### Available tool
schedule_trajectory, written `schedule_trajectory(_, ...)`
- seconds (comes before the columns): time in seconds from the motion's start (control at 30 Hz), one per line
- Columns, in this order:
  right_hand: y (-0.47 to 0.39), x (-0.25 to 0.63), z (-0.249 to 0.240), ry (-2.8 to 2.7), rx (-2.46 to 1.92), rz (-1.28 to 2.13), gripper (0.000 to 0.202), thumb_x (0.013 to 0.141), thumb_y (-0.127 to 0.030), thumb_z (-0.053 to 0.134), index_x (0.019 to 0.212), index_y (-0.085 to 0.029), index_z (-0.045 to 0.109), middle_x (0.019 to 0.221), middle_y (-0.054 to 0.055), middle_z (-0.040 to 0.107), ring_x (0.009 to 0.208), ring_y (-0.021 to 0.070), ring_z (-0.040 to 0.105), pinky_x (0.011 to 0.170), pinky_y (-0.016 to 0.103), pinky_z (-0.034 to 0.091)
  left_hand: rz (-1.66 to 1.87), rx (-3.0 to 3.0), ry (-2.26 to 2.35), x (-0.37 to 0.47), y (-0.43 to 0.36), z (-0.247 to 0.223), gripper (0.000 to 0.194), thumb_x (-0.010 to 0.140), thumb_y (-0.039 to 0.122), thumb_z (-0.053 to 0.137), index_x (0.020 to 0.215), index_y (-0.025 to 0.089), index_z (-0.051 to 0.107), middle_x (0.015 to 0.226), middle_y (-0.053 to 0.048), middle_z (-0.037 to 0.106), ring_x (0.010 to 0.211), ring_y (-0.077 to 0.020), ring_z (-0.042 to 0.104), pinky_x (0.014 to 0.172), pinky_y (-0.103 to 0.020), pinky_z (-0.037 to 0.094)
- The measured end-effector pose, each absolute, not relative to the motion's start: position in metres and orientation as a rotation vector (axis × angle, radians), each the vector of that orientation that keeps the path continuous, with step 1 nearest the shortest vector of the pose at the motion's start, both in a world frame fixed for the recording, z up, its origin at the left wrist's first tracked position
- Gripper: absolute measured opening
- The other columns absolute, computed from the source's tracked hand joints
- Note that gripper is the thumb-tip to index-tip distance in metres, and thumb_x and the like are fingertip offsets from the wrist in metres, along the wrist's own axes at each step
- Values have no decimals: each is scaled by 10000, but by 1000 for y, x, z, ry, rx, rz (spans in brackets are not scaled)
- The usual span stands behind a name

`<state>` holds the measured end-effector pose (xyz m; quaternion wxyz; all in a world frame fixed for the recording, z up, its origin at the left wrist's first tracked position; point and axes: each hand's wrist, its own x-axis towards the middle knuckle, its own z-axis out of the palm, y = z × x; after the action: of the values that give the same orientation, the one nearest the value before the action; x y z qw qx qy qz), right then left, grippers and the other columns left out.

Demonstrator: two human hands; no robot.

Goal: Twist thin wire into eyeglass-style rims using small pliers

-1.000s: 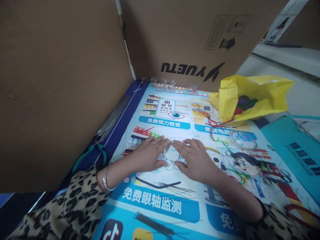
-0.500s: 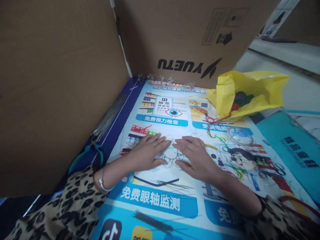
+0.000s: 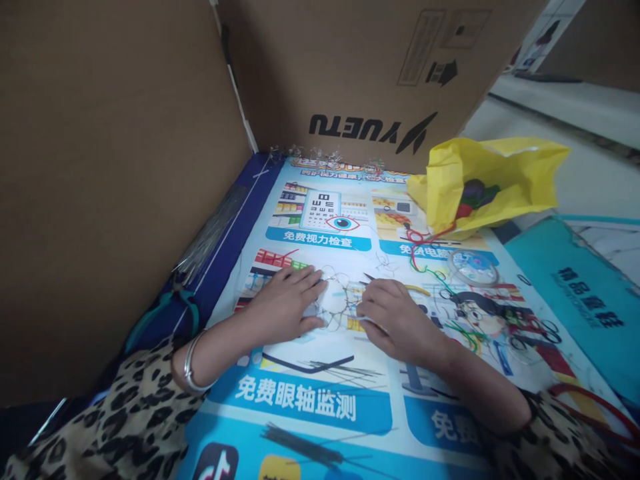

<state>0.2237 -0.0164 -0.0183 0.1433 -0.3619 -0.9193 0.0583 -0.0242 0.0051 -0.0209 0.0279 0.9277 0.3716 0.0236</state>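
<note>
My left hand [image 3: 287, 303] lies flat with fingers stretched out, its fingertips at the left side of a thin wire ring [image 3: 345, 297] on the poster. My right hand [image 3: 403, 320] is by the ring's right side, with fingers curled in toward the thumb; whatever they hold is hidden. Beside its knuckles, a dark pointed tool tip [image 3: 369, 277] shows, and a curved yellow handle [image 3: 419, 290] sticks out behind the hand. Loose bits of thin wire [image 3: 385, 263] lie just beyond the ring.
Cardboard panels [image 3: 370, 73] stand at the left and back. A yellow bag [image 3: 530, 180] with coloured contents sits back right, near a clear round spool [image 3: 474, 267]. Teal-handled pliers [image 3: 187, 313] and a wire bundle [image 3: 210, 233] lie left. Dark wires [image 3: 300, 445] lie in front.
My right hand has drawn slightly away from the ring and its fingers have curled in, uncovering the dark tool tip. My left hand stays flat by the ring. The view has shifted slightly.
</note>
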Motion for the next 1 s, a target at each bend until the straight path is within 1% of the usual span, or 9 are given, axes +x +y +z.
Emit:
schedule_trajectory(0.33,-16,224,-20,-2647,-1054,209,144,829,-210,454,734,-184,559,816,59,547,923,209,451,815,381,329,38,2845,1141,-25,6,-18,610,847,565,363,1341,208,352,1446,-80,297,1333,-237,233,1041,-438,164)
schedule_trajectory(0.7,-17,223,-20,-2647,-1075,222,136,825,-206,449,733,-183,547,808,53,538,905,205,449,811,377,325,19,2801,1131,-26,7,-17,606,843,562,374,1346,224,346,1455,-68,280,1339,-238,218,1048,-429,174)
schedule_trajectory(0.8,-17,223,-22,-2640,-1055,218,132,821,-206,454,729,-181,546,805,55,539,909,205,449,814,377,325,17,2787,1111,-28,6,-14,615,830,576,390,1344,239,350,1445,-69,303,1333,-251,228,1043,-433,190)
schedule_trajectory(0.9,-16,224,-24,-2628,-1050,219,130,818,-208,460,728,-182,549,800,52,544,917,205,453,818,379,325,60,2778,1101,-28,3,-5,611,818,554,439,1342,251,354,1421,-80,347,1310,-267,276,1029,-443,222)
schedule_trajectory(1.0,-16,224,-25,-2611,-1041,211,130,818,-212,466,726,-183,554,797,51,548,911,203,459,814,378,329,199,2772,1123,-22,-4,5,530,826,485,480,1282,218,437,1368,-99,420,1264,-280,343,1010,-459,254)
